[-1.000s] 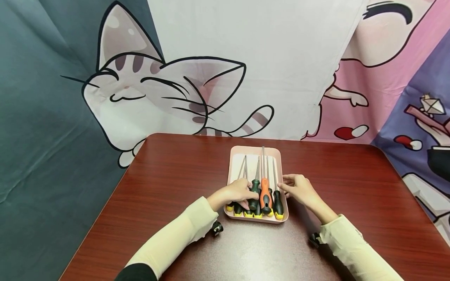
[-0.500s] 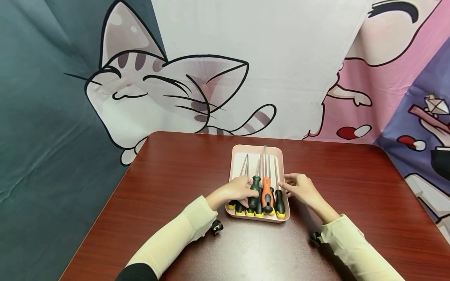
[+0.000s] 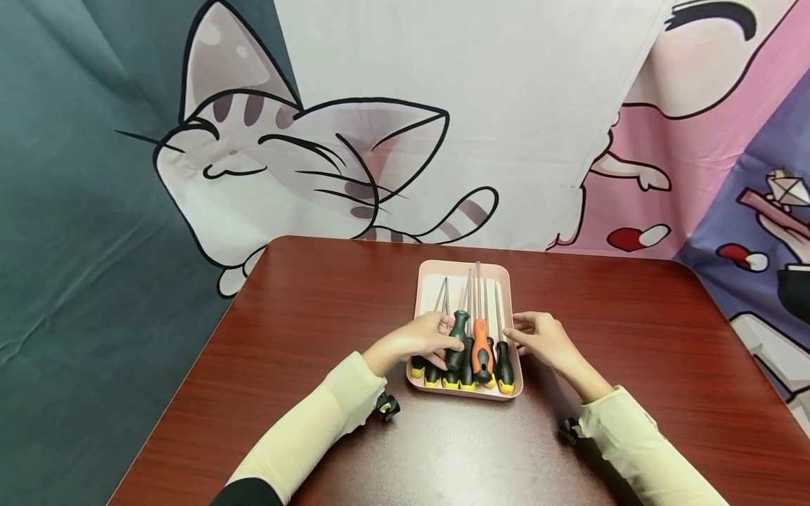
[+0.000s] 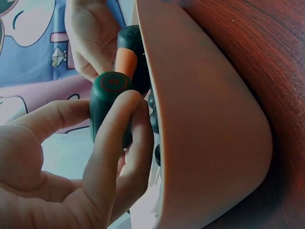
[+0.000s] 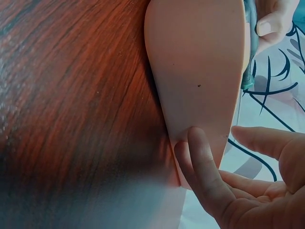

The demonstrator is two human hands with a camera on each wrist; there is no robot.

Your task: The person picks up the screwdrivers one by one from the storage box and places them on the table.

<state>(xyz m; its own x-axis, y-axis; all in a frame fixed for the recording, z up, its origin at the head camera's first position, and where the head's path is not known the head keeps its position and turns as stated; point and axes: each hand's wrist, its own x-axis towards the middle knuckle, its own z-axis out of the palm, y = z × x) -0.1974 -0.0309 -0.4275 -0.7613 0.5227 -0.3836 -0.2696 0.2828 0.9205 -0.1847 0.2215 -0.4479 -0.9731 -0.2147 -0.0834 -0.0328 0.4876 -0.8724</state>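
A pink tray [image 3: 430, 268] holds several screwdrivers, shafts pointing to the far end. My left hand [image 3: 422, 337] grips the dark green and black handle of one screwdriver [image 3: 460, 322]; its raised green handle end [image 4: 113, 83] shows between thumb and fingers in the left wrist view. On its right lies an orange-handled screwdriver [image 3: 481, 341]. At the tray's right side, my right hand [image 3: 543, 339] pinches the rim, the thumb at the edge and the fingertips [image 5: 198, 136] against the outer wall. My left hand partly hides the handles at the left.
Black screwdrivers with yellow ends, such as the one at the right [image 3: 504, 369], fill the rest of the tray. The tray stands on a reddish-brown table [image 3: 329, 295]. A cloth printed with cartoon cats [image 3: 392, 169] hangs behind the table's far edge.
My left hand has lifted the green screwdriver's handle a little, toward the far end of the tray. My right hand stays at the rim. The head view has shifted slightly.
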